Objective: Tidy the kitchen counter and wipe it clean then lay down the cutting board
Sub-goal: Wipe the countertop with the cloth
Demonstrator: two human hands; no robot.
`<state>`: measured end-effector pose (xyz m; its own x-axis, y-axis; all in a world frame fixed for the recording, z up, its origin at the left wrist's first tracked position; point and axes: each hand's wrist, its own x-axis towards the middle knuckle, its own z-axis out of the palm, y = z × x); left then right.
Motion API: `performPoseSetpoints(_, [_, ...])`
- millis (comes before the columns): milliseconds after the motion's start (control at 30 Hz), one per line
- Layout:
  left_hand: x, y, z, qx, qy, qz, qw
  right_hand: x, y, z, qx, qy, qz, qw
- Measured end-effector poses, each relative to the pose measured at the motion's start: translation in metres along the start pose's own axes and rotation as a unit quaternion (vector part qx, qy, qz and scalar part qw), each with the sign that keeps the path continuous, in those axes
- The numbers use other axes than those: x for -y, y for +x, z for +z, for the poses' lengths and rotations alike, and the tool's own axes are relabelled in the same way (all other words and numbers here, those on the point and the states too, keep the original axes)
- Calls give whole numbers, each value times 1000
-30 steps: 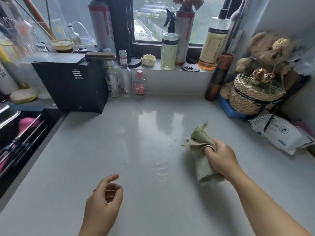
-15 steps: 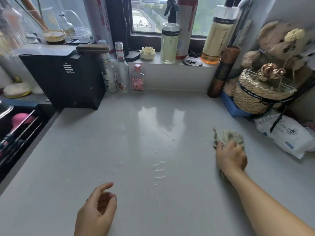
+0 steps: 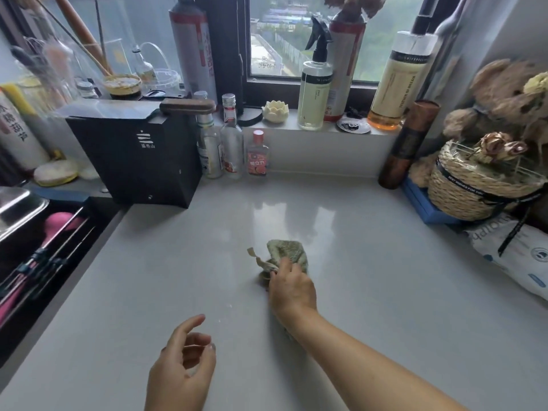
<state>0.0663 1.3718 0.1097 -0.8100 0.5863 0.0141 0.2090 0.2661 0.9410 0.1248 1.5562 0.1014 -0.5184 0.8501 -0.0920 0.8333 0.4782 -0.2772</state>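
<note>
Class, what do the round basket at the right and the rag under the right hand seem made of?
Round tan basket: looks like coiled straw or rope, matte, ridged in rows. Crumpled green rag: soft woven cloth, probably cotton or microfibre, judging by its limp folds.

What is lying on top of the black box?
A dark brown wooden handle lies across the matte black box top's right edge. Whatever it attaches to is hidden.

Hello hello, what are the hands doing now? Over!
Right hand pressing green cloth on counter. Left hand empty, fingers curled. No cutting board in sight. Wiping path clear.
</note>
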Motion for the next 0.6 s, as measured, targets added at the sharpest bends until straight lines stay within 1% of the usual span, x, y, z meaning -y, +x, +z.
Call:
performPoseSetpoints(67, [-2,12,-2,8,4,16,1000,-8,-5,-7,10,15,-7,1000])
performPoseSetpoints(100, [-3,19,-3,13,4,24,1000,-16,-8,-12,2,39,-3,999])
performPoseSetpoints(167, [-2,33,-7,19,1,35,999,-39,-14,-28,-55,89,24,994])
performPoseSetpoints(267, [3,55,-12,33,-3,46,998,-89,-19,-59,-167,107,108,974])
performPoseSetpoints(333, [6,66,-13,41,-8,50,998,-126,-20,-76,-196,95,189,958])
performPoseSetpoints(400, [9,73,-14,48,-13,53,997,-158,-20,-81,-170,67,274,944])
performPoseSetpoints(467, [13,78,-13,54,-24,48,997,-168,-19,-74,-114,32,343,932])
performPoseSetpoints(533, [15,81,-12,56,-39,42,997,-160,-14,-60,-91,12,390,916])
performPoseSetpoints(600, [16,85,-12,55,-53,36,996,-147,-3,-51,-97,-23,407,908])
